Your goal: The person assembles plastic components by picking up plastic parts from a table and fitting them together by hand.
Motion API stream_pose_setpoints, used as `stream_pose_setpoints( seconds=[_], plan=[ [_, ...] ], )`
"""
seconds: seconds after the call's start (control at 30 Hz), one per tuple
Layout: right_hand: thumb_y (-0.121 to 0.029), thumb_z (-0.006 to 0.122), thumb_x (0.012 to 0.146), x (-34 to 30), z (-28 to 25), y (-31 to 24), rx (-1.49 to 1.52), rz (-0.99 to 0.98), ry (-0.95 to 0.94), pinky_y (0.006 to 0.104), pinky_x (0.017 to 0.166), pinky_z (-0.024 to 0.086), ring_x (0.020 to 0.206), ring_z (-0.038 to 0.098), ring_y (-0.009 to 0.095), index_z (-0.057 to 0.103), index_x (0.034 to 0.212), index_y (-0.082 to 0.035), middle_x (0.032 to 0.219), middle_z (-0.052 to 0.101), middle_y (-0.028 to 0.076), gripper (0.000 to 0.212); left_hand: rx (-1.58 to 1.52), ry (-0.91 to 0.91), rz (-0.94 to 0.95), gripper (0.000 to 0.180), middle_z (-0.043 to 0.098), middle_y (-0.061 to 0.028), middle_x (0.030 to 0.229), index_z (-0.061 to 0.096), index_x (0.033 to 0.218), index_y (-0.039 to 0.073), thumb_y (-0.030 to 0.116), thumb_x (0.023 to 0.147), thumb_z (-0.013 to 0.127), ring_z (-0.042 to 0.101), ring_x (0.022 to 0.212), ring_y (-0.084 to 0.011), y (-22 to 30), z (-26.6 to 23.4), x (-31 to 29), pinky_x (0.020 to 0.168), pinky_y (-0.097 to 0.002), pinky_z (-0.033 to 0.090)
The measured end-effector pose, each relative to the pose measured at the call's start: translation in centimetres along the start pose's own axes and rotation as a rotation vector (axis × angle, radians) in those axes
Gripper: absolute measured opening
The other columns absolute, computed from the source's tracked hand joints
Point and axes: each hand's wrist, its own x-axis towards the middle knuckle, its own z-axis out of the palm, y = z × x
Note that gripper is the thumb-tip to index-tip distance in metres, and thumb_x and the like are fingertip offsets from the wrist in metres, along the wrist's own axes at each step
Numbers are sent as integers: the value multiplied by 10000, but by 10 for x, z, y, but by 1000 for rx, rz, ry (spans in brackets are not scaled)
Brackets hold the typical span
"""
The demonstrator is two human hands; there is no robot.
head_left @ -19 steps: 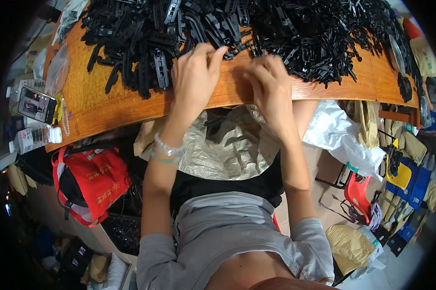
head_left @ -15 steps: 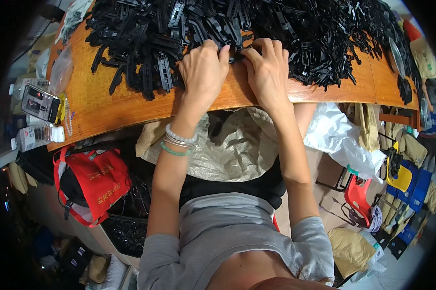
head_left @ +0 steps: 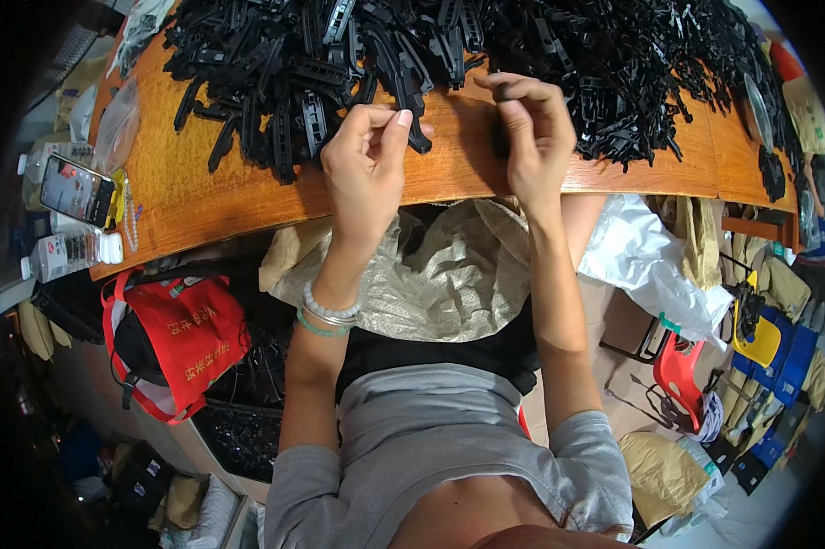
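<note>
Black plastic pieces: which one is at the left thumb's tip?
The long, curved piece running between the thumb and fingers of the left hand; no other piece does.

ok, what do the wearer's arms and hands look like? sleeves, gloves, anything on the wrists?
Short grey sleeves, forearms uncovered. No gloves on the left hand or right hand. Left wrist carries a pale beaded bracelet, a thin silver-toned bangle and a thin green bracelet. Nothing visible on the right wrist.

A long, slightly curved black part slants from the jumbled black pile into the left fingers.
</note>
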Motion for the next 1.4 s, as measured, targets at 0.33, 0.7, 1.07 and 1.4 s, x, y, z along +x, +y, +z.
stream_pose_setpoints(
  seconds=[0.33,0.7,1.07,1.4],
  plan=[
    [37,551,861,-4,3,-28,12,160,-32,217,753,456,926,552,130,633,978,45,1031,573,86,143,-282,-149,-291,21,637,-130,818,503,883,-26,-11,889,514,612,658,-129,12,-26,-9,587,-245,500],
    [117,587,798,-32,-8,-50,150,301,-285,219,613,482,712,570,135,596,914,68,913,576,119,127,-339,-480,-489,233,613,-41,760,570,1088,-50,80,901,522,542,509,-52,27,-26,-14,411,-182,423],
    [80,574,828,-62,-1,-45,63,271,-11,192,567,447,628,554,86,590,914,45,859,614,86,94,29,-458,14,338,628,-119,736,528,1167,-49,110,878,599,616,573,-137,38,-17,-38,529,-278,473],
    [38,580,846,-93,4,-51,217,363,67,179,480,411,532,538,84,595,929,27,709,608,55,85,199,-487,38,333,635,-193,859,499,1163,-40,59,855,578,659,708,-278,50,-24,-64,603,-351,502]
  ],
)
